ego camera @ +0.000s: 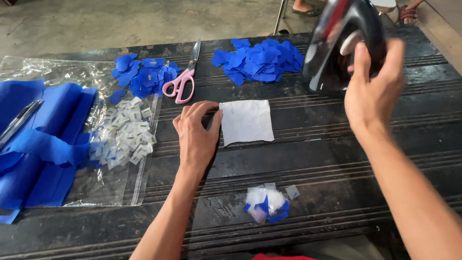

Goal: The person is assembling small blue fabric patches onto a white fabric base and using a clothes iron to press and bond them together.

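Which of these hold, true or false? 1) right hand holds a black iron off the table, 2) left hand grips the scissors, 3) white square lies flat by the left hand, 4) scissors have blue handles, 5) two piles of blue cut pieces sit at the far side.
1) True: the right hand holds the black iron lifted above the table.
2) False: the left hand rests at the edge of the white square; the scissors lie untouched beyond it.
3) True: it lies flat, the fingertips at its left edge.
4) False: the handles are pink.
5) True: one blue pile left of the scissors, another blue pile right of them.
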